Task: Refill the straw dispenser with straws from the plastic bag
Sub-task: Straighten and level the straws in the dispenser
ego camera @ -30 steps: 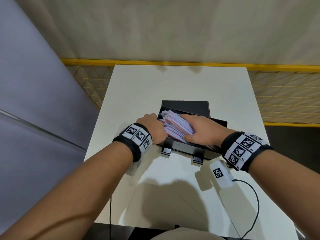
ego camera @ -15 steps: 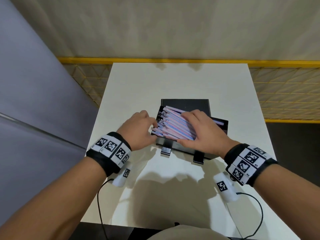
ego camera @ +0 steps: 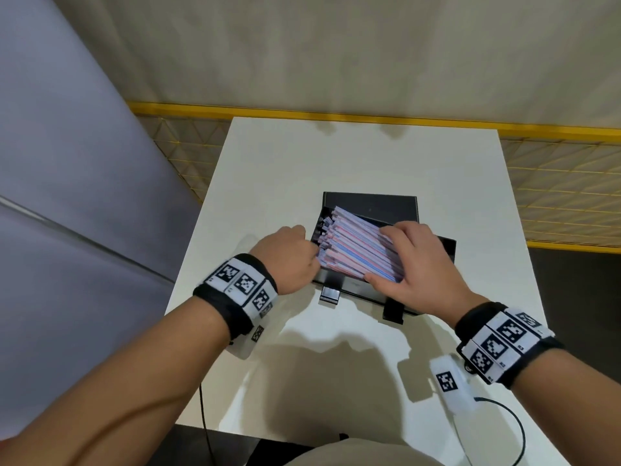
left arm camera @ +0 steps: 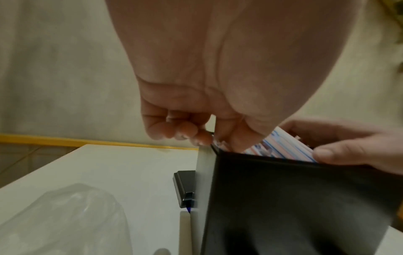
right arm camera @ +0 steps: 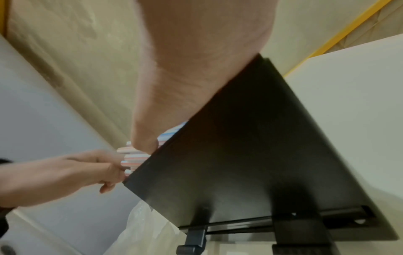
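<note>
The black straw dispenser (ego camera: 353,290) stands mid-table with its lid (ego camera: 369,206) swung open at the back. A thick bundle of pink, blue and white striped straws (ego camera: 353,243) lies in its top, slanting from far left to near right. My right hand (ego camera: 383,255) spans the bundle's right part, fingers over the far side and thumb on the near side. My left hand (ego camera: 314,253) is at the straws' left ends, fingers curled; its thumb (left arm camera: 237,141) rests on the straw ends (left arm camera: 281,145) above the dispenser wall (left arm camera: 283,198). The clear plastic bag (left arm camera: 65,220) lies flat, left of the dispenser.
The white table (ego camera: 336,156) ends at a yellow-edged mesh barrier (ego camera: 554,183) at the back and right. A grey panel (ego camera: 84,196) stands close on the left. Cables (ego camera: 514,432) trail from my wrists over the near table edge.
My left hand has slid off the top of the bundle to the straws' left ends. My right hand has shifted along the bundle, which now lies flatter and more spread in the dispenser.
</note>
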`<state>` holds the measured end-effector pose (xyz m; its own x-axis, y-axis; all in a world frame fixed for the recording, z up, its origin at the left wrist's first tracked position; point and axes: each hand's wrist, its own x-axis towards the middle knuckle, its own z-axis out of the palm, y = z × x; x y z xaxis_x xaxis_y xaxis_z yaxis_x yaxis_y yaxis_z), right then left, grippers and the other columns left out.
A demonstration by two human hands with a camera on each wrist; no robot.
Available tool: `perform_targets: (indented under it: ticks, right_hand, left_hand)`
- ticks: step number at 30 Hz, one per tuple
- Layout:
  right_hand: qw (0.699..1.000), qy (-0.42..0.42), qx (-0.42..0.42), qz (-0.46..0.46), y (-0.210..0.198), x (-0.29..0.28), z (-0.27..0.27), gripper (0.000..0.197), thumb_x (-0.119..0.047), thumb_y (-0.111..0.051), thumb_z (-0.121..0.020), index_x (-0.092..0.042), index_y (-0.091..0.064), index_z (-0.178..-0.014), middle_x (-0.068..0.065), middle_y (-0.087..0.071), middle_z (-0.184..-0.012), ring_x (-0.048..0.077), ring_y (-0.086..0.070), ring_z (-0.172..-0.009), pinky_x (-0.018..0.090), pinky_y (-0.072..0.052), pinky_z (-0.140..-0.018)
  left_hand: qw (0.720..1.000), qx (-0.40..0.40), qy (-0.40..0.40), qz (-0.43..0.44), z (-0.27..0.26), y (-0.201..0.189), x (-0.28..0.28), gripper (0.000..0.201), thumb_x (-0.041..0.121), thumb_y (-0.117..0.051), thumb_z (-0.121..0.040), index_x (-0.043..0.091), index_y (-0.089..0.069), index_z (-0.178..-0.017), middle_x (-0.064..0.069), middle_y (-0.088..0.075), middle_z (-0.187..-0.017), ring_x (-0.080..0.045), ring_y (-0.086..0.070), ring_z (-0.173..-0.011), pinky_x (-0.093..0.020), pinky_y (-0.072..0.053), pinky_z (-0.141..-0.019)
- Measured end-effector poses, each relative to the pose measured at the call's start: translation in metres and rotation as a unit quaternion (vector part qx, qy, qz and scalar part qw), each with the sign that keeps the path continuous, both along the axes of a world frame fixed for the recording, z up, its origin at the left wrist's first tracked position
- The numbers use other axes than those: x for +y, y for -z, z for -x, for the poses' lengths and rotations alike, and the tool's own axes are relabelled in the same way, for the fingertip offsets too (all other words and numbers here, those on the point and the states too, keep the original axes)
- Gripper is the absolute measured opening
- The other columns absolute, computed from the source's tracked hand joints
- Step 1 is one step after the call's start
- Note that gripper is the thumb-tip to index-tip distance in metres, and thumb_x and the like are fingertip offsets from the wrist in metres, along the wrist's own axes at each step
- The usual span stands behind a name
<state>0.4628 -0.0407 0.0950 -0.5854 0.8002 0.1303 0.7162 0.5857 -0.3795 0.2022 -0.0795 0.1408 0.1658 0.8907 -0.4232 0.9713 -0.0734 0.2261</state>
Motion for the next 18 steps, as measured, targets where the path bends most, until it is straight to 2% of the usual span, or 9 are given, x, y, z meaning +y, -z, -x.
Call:
perform_targets:
  ticks: [2,5,6,9,12,15,18]
  right_hand:
    - [1.0,-0.007,-0.021,-0.006,0.001,-0.001,0.001,0.074,-0.066,-0.06,-0.082,-0.014,-0.053,-0.134,0.005,-0.054,-0.121,0.024,-0.05,-0.105,0.042,-0.046,-0.092]
    - [0.999,-0.003,-0.033,-0.011,0.001,-0.001,0.004,0.07,-0.066,-0.058,-0.084,-0.015,-0.055,-0.132,0.004,-0.054,-0.119,0.024,-0.048,-0.103,0.043,-0.045,-0.09]
    - [0.999,-0.002,-0.035,-0.012,0.002,-0.001,0.005,0.069,-0.066,-0.057,-0.084,-0.015,-0.055,-0.132,0.004,-0.054,-0.117,0.025,-0.048,-0.102,0.043,-0.045,-0.09]
    - [0.999,-0.005,-0.041,-0.01,0.002,-0.003,0.006,0.067,-0.064,-0.056,-0.085,-0.016,-0.054,-0.132,0.005,-0.054,-0.116,0.026,-0.049,-0.1,0.044,-0.045,-0.09]
    - [0.999,-0.01,-0.05,-0.005,0.0,-0.004,0.006,0.067,-0.065,-0.054,-0.087,-0.017,-0.052,-0.133,0.004,-0.052,-0.118,0.024,-0.048,-0.101,0.042,-0.044,-0.09]
    - [0.999,-0.014,-0.038,-0.001,-0.004,-0.004,0.005,0.073,-0.069,-0.054,-0.086,-0.017,-0.048,-0.138,0.005,-0.05,-0.121,0.023,-0.048,-0.102,0.042,-0.044,-0.091]
    - [0.999,-0.033,-0.016,-0.011,-0.008,-0.004,0.006,0.084,-0.072,-0.06,-0.082,-0.016,-0.045,-0.142,0.006,-0.049,-0.126,0.024,-0.048,-0.106,0.041,-0.043,-0.095]
  left_hand:
    - [0.998,0.042,-0.004,0.054,-0.009,0.002,0.003,0.027,0.037,-0.033,-0.1,0.02,-0.051,-0.088,0.0,-0.034,-0.083,-0.028,-0.047,-0.098,-0.038,-0.042,-0.082]
    - [0.99,0.072,-0.011,0.124,-0.018,0.008,0.01,0.028,0.044,-0.028,-0.088,0.029,-0.051,-0.091,-0.008,-0.048,-0.095,-0.029,-0.041,-0.099,-0.041,-0.042,-0.091]
    - [0.987,0.083,-0.004,0.139,-0.02,0.01,0.013,0.029,0.046,-0.024,-0.083,0.031,-0.048,-0.087,-0.01,-0.053,-0.1,-0.03,-0.04,-0.099,-0.043,-0.042,-0.096]
    - [0.982,0.089,0.002,0.168,-0.022,0.013,0.022,0.033,0.052,-0.016,-0.068,0.029,-0.038,-0.074,-0.008,-0.054,-0.097,-0.031,-0.039,-0.097,-0.048,-0.041,-0.099]
    - [0.984,0.045,-0.03,0.171,-0.024,-0.003,0.023,0.03,0.049,-0.032,-0.072,0.026,-0.048,-0.083,-0.012,-0.059,-0.104,-0.032,-0.046,-0.098,-0.043,-0.044,-0.093]
    - [0.985,-0.009,-0.056,0.165,-0.022,-0.005,0.021,0.044,0.049,-0.04,-0.072,0.015,-0.059,-0.093,-0.013,-0.06,-0.103,-0.031,-0.057,-0.097,-0.038,-0.049,-0.089]
    - [0.986,0.0,-0.026,0.163,-0.021,-0.002,0.013,0.041,0.048,-0.052,-0.086,0.021,-0.065,-0.114,-0.008,-0.066,-0.116,-0.03,-0.06,-0.107,-0.039,-0.051,-0.095]
